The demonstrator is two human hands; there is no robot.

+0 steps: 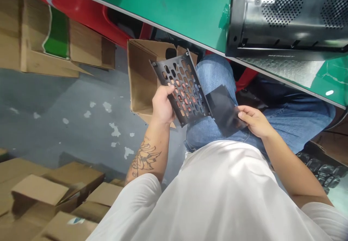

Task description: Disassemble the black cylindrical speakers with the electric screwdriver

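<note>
Thumb (168, 89) laid over one edge, the left hand (164, 105) grips a black slotted panel (181, 88), holding it tilted above the lap. The right hand (252, 119) pinches a flat black sheet (224, 110) by its near right corner, thumb on top. The sheet's upper left edge meets the panel's lower right corner in view; whether they touch I cannot tell. Beneath the sheet are the blue jeans (214, 69); behind the panel stands an open carton (141, 78) on the grey floor (81, 139). Beyond the knees, a green tabletop (185, 16) bears a black metal case (312, 16) with two round perforated patches. Red plastic seating (81, 5) shows at upper left, and more cardboard boxes (81, 175) sit at lower left.
</note>
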